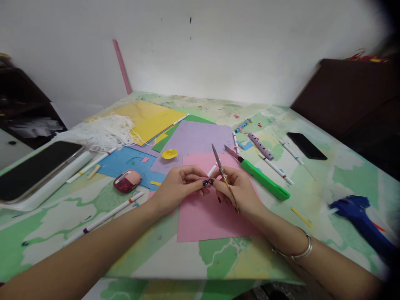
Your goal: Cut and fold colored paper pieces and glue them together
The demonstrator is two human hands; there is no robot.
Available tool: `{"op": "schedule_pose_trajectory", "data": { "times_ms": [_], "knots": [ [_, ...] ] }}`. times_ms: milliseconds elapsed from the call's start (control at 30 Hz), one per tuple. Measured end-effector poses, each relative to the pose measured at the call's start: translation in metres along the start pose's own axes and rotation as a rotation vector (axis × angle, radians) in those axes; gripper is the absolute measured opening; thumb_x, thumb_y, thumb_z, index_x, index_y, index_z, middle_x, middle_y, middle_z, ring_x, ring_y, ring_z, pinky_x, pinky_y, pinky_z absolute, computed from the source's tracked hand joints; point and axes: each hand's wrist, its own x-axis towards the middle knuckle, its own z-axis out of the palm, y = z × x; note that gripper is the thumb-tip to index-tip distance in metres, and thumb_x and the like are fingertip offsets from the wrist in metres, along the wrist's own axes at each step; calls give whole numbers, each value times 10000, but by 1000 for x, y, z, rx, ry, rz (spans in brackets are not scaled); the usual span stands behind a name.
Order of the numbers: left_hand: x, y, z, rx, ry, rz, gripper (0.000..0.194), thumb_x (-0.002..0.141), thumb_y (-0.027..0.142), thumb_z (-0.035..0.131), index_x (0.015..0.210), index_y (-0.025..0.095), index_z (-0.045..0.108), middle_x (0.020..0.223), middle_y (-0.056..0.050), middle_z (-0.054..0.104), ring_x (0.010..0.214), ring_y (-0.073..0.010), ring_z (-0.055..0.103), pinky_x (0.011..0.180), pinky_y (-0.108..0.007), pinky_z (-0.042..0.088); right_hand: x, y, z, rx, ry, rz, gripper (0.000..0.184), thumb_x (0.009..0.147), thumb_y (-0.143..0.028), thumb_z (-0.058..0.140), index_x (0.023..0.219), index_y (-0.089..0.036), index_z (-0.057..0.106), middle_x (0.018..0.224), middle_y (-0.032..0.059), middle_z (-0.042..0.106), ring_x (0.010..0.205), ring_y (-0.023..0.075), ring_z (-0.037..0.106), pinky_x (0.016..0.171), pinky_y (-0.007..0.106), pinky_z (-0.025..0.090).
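Both hands meet over a pink paper sheet, thumb tips nearly touching. My left hand is closed in a pinch; whatever lies between its fingertips is too small to make out. A pair of scissors rests in my right hand, blades pointing up and away, while its thumb and forefinger also pinch close to the left thumb. Just right of that hand lies a green box cutter with its blade out. A yellow paper piece sits beyond my left hand on a lilac sheet.
Left are a pink and maroon case, several markers, white string, blue paper, yellow paper and a phone on a white box. Right are a decorated purple tube, a black phone and a blue glue gun.
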Motion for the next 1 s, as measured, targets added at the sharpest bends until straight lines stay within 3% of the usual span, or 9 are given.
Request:
{"op": "schedule_pose_trajectory", "data": {
  "times_ms": [167,400,667,1000],
  "knots": [
    [2,-4,-3,-139,54,6,137,715,230,718,806,139,672,715,-32,686,644,-122,637,609,-216,492,-1,0,1,-6,-7,10,162,743,-317,622,765,-173,549,398,-71,498,311,59,392,316,156,280],
    [1,-3,0,-234,42,-52,94,712,210,721,741,133,675,676,-22,677,591,-88,605,574,-179,469,-3,1,5,-26,21,7,175,770,-354,601,766,-192,535,418,-67,499,315,67,374,329,181,268],
    [0,0,1,-383,168,-65,157,718,262,714,811,160,639,786,-14,674,694,-116,633,593,-202,489,-8,6,6,-587,205,-272,340,723,-374,650,581,-197,397,486,-63,389,457,74,336,448,223,230],
    [-4,4,8,-367,191,-11,141,740,253,698,816,157,629,825,-19,676,772,-143,654,567,-183,451,-10,5,11,-848,204,-280,359,729,-438,632,620,-210,377,504,-30,475,457,99,380,487,236,226]
  ]
}}
